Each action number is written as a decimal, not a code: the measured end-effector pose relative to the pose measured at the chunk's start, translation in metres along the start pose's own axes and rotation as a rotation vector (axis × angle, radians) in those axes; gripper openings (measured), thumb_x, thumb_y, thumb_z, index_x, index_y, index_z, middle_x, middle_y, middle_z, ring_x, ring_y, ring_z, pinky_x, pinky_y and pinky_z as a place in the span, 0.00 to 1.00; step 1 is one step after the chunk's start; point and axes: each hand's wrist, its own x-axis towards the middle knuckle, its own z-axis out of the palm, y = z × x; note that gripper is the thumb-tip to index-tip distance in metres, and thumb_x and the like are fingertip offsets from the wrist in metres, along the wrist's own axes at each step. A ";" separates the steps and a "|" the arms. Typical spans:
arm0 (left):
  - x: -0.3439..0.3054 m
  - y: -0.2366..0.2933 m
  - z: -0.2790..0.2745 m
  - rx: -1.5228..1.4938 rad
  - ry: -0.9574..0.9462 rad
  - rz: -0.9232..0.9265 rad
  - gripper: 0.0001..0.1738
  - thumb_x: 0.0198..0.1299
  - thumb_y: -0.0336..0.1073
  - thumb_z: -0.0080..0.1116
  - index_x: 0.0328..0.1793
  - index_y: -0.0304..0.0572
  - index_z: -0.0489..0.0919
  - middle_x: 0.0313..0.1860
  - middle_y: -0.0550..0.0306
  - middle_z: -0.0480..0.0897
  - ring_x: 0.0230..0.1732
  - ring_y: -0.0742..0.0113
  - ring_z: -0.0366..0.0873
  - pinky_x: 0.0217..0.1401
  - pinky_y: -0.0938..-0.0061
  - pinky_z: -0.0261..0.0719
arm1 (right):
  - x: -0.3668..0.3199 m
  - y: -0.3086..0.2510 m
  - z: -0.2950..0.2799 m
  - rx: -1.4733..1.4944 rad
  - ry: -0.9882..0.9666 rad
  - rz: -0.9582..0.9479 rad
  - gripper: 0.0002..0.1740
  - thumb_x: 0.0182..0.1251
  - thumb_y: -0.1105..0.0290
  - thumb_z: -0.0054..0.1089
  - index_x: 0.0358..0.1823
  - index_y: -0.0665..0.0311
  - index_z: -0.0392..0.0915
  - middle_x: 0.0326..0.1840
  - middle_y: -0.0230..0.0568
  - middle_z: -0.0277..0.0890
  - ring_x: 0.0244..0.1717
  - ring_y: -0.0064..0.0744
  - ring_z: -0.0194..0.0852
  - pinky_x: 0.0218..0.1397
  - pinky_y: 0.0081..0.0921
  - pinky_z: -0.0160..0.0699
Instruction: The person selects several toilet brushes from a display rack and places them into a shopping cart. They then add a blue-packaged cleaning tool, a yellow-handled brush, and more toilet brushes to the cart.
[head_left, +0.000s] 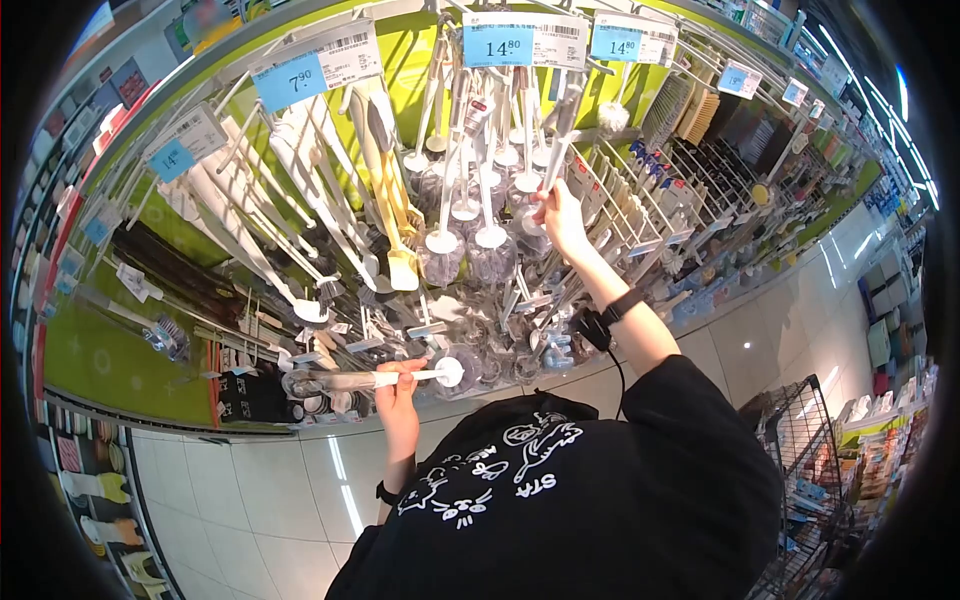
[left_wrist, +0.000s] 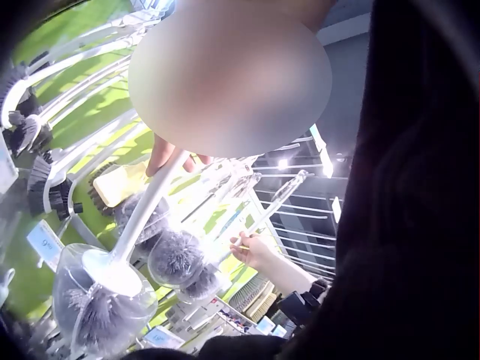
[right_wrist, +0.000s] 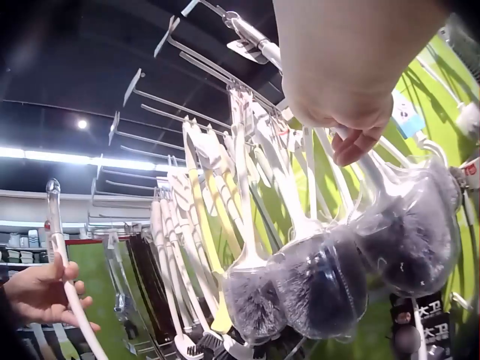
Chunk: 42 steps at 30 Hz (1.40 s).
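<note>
My left hand (head_left: pixel 398 408) grips a toilet brush by its white handle, held level low in front of the rack. This toilet brush (left_wrist: pixel 112 274) has a round grey bristle head in clear plastic wrap. Up at the rack, my right hand (head_left: pixel 563 222) pinches the white handle of another toilet brush (right_wrist: pixel 409 229), also wrapped, with its head hanging down. More wrapped toilet brushes (right_wrist: pixel 319 281) hang right beside it. In the left wrist view a blurred patch covers most of the left hand.
Long-handled white brushes (head_left: pixel 305 305) and yellow brushes (head_left: pixel 403 268) hang left of the toilet brushes. Price tags (head_left: pixel 500 45) stick out on hook ends above. Packed wire hooks (head_left: pixel 640 215) fill the right side. A black wire cart (head_left: pixel 805 470) stands at the right.
</note>
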 end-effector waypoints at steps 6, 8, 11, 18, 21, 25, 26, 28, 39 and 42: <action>0.015 -0.007 0.004 0.009 -0.073 0.004 0.09 0.65 0.38 0.49 0.40 0.43 0.66 0.42 0.48 0.78 0.37 0.76 0.70 0.38 0.84 0.64 | -0.045 -0.010 -0.028 0.000 0.016 -0.057 0.08 0.66 0.77 0.37 0.42 0.64 0.66 0.31 0.37 0.74 0.22 0.22 0.72 0.29 0.21 0.75; 0.018 -0.009 0.006 0.015 -0.119 0.000 0.09 0.64 0.39 0.50 0.40 0.42 0.66 0.42 0.48 0.78 0.39 0.73 0.71 0.40 0.82 0.67 | -0.060 -0.011 -0.035 -0.015 0.021 -0.054 0.07 0.67 0.77 0.37 0.42 0.64 0.66 0.31 0.37 0.74 0.22 0.22 0.72 0.29 0.21 0.75; 0.021 -0.008 0.011 0.053 -0.184 -0.027 0.12 0.63 0.40 0.51 0.41 0.41 0.66 0.43 0.48 0.78 0.48 0.64 0.75 0.48 0.78 0.72 | -0.089 -0.038 -0.049 -0.018 0.018 -0.035 0.07 0.67 0.77 0.38 0.42 0.64 0.67 0.32 0.37 0.74 0.24 0.22 0.72 0.31 0.21 0.75; 0.020 -0.020 0.032 0.069 -0.278 -0.058 0.08 0.64 0.37 0.50 0.38 0.43 0.67 0.41 0.49 0.78 0.35 0.77 0.68 0.35 0.84 0.62 | -0.166 -0.047 -0.102 0.078 0.100 -0.175 0.10 0.71 0.68 0.42 0.45 0.66 0.64 0.40 0.44 0.73 0.28 0.23 0.74 0.32 0.19 0.76; 0.013 -0.018 0.053 0.037 -0.337 -0.107 0.08 0.64 0.38 0.50 0.39 0.43 0.66 0.42 0.48 0.78 0.45 0.67 0.74 0.46 0.77 0.69 | -0.199 -0.064 -0.135 0.206 0.199 -0.116 0.09 0.70 0.70 0.43 0.48 0.64 0.62 0.41 0.46 0.73 0.29 0.26 0.75 0.31 0.20 0.77; -0.004 -0.027 0.087 0.004 -0.454 -0.146 0.08 0.64 0.38 0.50 0.40 0.44 0.65 0.43 0.48 0.78 0.50 0.61 0.75 0.53 0.68 0.71 | -0.244 -0.081 -0.182 0.244 0.369 -0.026 0.11 0.69 0.67 0.47 0.46 0.66 0.63 0.37 0.42 0.74 0.27 0.22 0.74 0.29 0.18 0.76; -0.010 -0.029 0.098 -0.013 -0.483 -0.160 0.08 0.64 0.38 0.49 0.40 0.44 0.65 0.43 0.48 0.78 0.50 0.61 0.75 0.52 0.68 0.72 | -0.258 -0.082 -0.195 0.230 0.402 -0.023 0.12 0.69 0.66 0.47 0.45 0.66 0.63 0.36 0.42 0.74 0.27 0.22 0.74 0.29 0.18 0.75; -0.023 -0.035 0.121 0.009 -0.577 -0.163 0.08 0.64 0.38 0.50 0.41 0.45 0.66 0.43 0.48 0.78 0.49 0.61 0.75 0.51 0.69 0.72 | -0.293 -0.083 -0.220 0.201 0.477 -0.017 0.13 0.69 0.64 0.47 0.45 0.65 0.64 0.36 0.42 0.74 0.26 0.22 0.74 0.28 0.18 0.75; -0.200 -0.084 0.289 -0.087 -1.170 -0.317 0.09 0.65 0.39 0.48 0.42 0.43 0.65 0.44 0.47 0.77 0.47 0.66 0.74 0.47 0.79 0.71 | -0.586 -0.111 -0.337 -0.168 0.970 0.201 0.10 0.71 0.67 0.40 0.44 0.67 0.64 0.39 0.43 0.74 0.28 0.22 0.72 0.33 0.19 0.74; -0.258 -0.085 0.336 -0.133 -1.278 -0.373 0.09 0.66 0.39 0.47 0.43 0.43 0.64 0.45 0.46 0.77 0.47 0.65 0.74 0.51 0.75 0.72 | -0.658 -0.114 -0.350 -0.275 1.095 0.309 0.10 0.71 0.67 0.42 0.45 0.67 0.64 0.40 0.42 0.73 0.29 0.21 0.71 0.34 0.18 0.73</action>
